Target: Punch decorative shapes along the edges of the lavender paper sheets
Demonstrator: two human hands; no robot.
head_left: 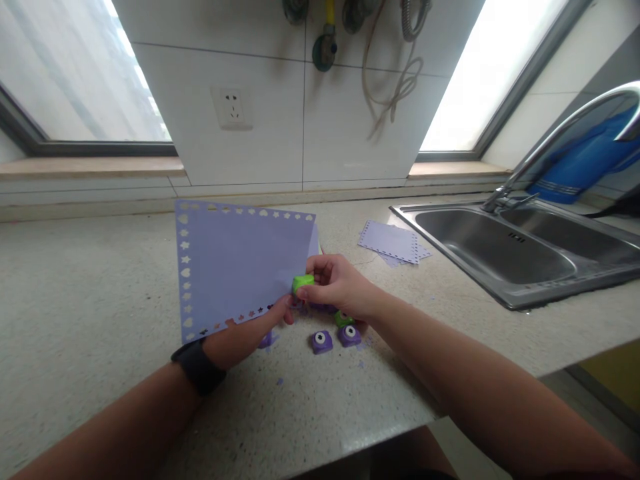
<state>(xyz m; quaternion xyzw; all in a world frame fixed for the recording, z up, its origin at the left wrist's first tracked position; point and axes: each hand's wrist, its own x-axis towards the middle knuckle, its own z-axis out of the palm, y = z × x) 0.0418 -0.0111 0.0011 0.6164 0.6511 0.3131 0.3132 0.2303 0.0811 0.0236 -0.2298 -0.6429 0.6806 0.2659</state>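
A large purple sheet of paper (245,267) stands tilted above the counter, with cut-out hearts, stars and other shapes along its top, left and bottom edges. My left hand (280,313) is under its lower right corner, thumb showing; the other fingers are hidden behind the sheet. In my right hand (335,283) a green craft punch (303,283) is gripped between thumb and fingers, at the sheet's right edge. Below the hands lie two purple craft punches, one (322,341) beside the other (349,335), and another green punch (344,319) partly covered by the right hand.
Smaller purple sheets (390,240) with punched edges lie stacked toward the back right. A steel sink (495,247) with a tall faucet (550,140) is at the right. Paper scraps (280,381) dot the counter (110,280). A tiled wall stands behind.
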